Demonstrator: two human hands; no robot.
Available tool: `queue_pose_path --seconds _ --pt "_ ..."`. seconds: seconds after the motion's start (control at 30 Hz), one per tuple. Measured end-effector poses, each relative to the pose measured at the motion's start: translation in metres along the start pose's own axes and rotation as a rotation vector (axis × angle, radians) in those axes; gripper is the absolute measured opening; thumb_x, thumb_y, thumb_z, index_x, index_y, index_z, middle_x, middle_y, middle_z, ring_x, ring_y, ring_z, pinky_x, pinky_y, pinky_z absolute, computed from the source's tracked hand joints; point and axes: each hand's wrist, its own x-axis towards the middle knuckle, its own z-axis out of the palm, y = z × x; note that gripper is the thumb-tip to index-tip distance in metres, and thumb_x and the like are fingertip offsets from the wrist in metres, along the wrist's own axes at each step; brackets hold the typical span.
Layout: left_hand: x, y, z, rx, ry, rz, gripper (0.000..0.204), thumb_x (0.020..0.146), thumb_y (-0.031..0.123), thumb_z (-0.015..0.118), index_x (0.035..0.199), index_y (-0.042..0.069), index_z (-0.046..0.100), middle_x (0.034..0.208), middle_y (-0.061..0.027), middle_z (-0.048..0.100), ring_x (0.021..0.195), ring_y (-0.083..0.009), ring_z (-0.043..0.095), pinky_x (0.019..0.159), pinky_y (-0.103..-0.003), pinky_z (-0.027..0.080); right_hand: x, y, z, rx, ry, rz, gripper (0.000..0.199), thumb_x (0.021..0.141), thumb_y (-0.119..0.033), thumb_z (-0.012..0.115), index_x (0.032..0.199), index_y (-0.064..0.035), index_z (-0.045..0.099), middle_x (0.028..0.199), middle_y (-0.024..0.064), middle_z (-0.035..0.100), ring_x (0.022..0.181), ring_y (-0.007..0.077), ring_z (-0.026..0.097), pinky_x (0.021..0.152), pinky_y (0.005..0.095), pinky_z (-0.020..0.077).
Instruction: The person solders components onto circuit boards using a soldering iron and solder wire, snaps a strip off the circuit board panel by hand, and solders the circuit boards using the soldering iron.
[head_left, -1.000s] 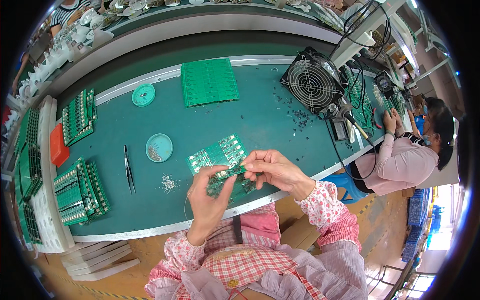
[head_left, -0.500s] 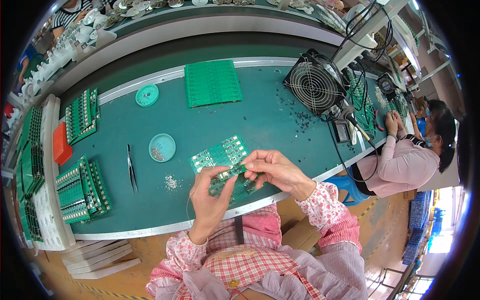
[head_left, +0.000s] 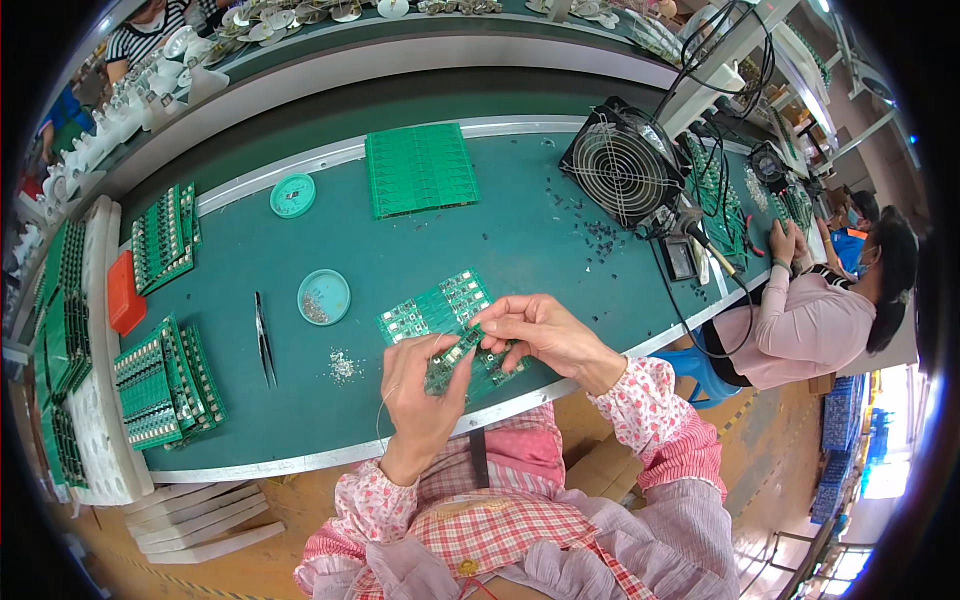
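Both hands hold one small green circuit board strip point(head_left: 458, 362) just above the near edge of the tabletop point(head_left: 520, 230). The left hand point(head_left: 420, 390) pinches its lower end and the right hand point(head_left: 535, 330) pinches the top. If either grip slips, the strip could drop onto the bigger circuit board panel point(head_left: 435, 305) beneath it, or bend and snap.

Hands hide much of the circuit board point(head_left: 455, 362).
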Motion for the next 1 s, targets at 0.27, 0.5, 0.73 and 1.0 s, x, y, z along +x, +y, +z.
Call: queue_pose_path --seconds 0.27,0.5,0.73,1.0 --pt "-0.001 0.000 -0.001 0.039 -0.001 -0.013 0.027 0.073 -0.003 0.079 0.097 0.003 0.066 0.092 -0.0098 0.067 0.086 -0.0257 0.062 0.074 -0.034 0.050 0.002 0.001 0.001 0.007 0.021 -0.015 0.024 0.096 -0.018 0.065 0.112 0.0007 0.065 0.089 0.0038 0.065 0.078 0.0084 0.065 0.060 0.0212 0.0581" --pt "-0.001 -0.001 0.000 0.050 0.000 0.002 0.027 0.073 -0.002 0.079 0.097 0.003 0.066 0.092 -0.0096 0.068 0.086 -0.0260 0.062 0.074 -0.035 0.050 -0.001 0.000 0.001 -0.012 0.005 -0.049 0.030 0.094 -0.022 0.068 0.113 0.0008 0.063 0.090 0.0058 0.066 0.082 0.0096 0.063 0.065 0.0227 0.0587" --pt "-0.002 -0.002 0.000 0.057 -0.014 -0.007 0.028 0.074 0.001 0.080 0.099 0.005 0.067 0.093 -0.0086 0.068 0.087 -0.0261 0.062 0.077 -0.035 0.048 -0.005 -0.002 0.003 -0.050 0.043 -0.084 0.026 0.095 -0.019 0.066 0.110 0.0016 0.063 0.089 0.0071 0.068 0.079 0.0102 0.064 0.064 0.0228 0.0569" --pt "-0.004 -0.001 -0.002 0.065 -0.030 -0.012 0.026 0.075 0.000 0.079 0.097 0.004 0.067 0.093 -0.0088 0.068 0.088 -0.0254 0.061 0.075 -0.034 0.049 -0.013 -0.004 0.008 -0.093 0.075 -0.097 0.023 0.096 -0.018 0.065 0.106 0.0016 0.062 0.089 0.0082 0.068 0.079 0.0107 0.064 0.064 0.0235 0.0565"
